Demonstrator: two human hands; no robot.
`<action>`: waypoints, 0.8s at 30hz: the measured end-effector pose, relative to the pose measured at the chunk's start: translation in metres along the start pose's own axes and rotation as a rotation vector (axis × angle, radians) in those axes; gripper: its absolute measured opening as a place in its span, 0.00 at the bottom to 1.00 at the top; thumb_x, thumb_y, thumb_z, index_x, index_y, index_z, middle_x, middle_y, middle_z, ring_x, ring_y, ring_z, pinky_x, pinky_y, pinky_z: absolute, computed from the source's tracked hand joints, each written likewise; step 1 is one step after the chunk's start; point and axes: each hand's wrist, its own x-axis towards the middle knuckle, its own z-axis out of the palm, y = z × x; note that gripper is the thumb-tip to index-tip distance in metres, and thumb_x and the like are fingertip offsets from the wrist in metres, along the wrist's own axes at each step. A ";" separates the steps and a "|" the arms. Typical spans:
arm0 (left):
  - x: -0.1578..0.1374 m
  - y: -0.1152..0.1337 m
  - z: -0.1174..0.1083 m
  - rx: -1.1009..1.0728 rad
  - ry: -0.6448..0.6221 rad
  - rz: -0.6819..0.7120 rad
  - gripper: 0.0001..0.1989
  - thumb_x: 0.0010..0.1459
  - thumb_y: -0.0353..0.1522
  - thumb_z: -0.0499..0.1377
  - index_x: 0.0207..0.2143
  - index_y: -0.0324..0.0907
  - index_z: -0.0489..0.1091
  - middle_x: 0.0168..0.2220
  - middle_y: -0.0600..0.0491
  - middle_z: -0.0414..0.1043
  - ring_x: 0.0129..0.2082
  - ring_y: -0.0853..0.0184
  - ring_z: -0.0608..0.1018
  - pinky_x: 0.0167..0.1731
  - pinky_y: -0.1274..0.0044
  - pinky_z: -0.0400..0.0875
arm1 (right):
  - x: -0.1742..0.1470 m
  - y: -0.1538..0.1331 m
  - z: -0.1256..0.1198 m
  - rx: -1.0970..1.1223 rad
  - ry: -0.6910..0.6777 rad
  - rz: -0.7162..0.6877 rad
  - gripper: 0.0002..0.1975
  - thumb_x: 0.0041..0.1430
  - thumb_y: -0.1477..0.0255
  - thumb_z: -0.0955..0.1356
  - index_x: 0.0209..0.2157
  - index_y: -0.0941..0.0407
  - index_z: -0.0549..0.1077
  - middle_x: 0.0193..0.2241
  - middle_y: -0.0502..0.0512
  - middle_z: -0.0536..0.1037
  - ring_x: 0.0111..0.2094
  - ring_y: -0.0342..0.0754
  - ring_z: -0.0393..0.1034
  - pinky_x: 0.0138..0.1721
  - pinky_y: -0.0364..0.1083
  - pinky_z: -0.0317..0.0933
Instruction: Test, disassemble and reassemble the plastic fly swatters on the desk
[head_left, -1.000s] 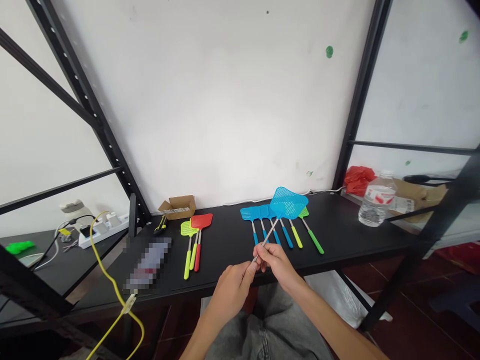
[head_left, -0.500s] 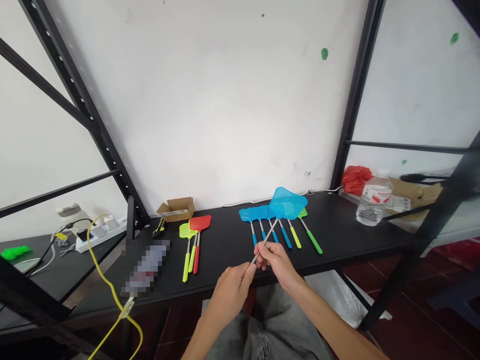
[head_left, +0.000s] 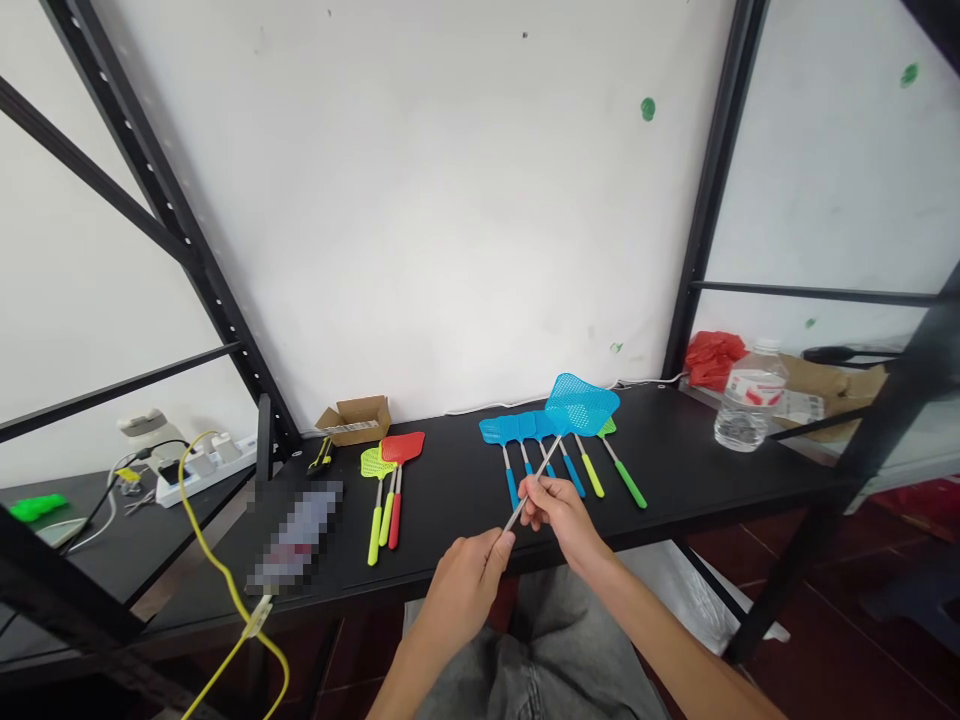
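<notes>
Between both hands I hold a blue fly swatter (head_left: pixel 582 405), its mesh head raised up and to the right over the table. My left hand (head_left: pixel 471 580) is closed round the lower end; the handle is hidden inside it. Higher up, my right hand (head_left: pixel 553 508) pinches the thin metal shaft. Behind the raised head lie several blue fly swatters (head_left: pixel 512 430) in a row, beside a swatter with a yellow handle (head_left: pixel 589 474) and a green fly swatter (head_left: pixel 630 484). To the left are a red fly swatter (head_left: pixel 395 510) and two yellow fly swatters (head_left: pixel 375 535).
A small cardboard box (head_left: pixel 354 420) and a yellow-black cutter (head_left: pixel 321 457) sit at the back left of the black table (head_left: pixel 450 490). A blurred-out object (head_left: pixel 300 535) lies near a yellow cable (head_left: pixel 225 580). A plastic bottle (head_left: pixel 750 400) stands right, beyond the rack post (head_left: pixel 709 190).
My right hand and the swatter's head have shifted slightly right, and a little more shaft shows between my hands. Both hands still hold the swatter.
</notes>
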 end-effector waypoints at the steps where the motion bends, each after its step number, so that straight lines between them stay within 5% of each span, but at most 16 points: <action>1: 0.000 0.001 0.000 0.001 -0.005 -0.001 0.22 0.68 0.44 0.39 0.25 0.44 0.57 0.21 0.57 0.59 0.24 0.68 0.65 0.27 0.77 0.54 | 0.002 0.000 -0.003 0.013 0.015 -0.001 0.22 0.54 0.51 0.69 0.25 0.58 0.73 0.17 0.49 0.68 0.21 0.43 0.65 0.21 0.42 0.53; 24: -0.004 0.005 0.002 0.078 -0.099 0.019 0.23 0.68 0.45 0.37 0.25 0.44 0.59 0.22 0.56 0.61 0.25 0.67 0.66 0.29 0.77 0.55 | 0.020 -0.021 -0.053 0.145 0.218 -0.066 0.20 0.48 0.54 0.73 0.25 0.58 0.73 0.18 0.47 0.62 0.22 0.44 0.64 0.20 0.42 0.52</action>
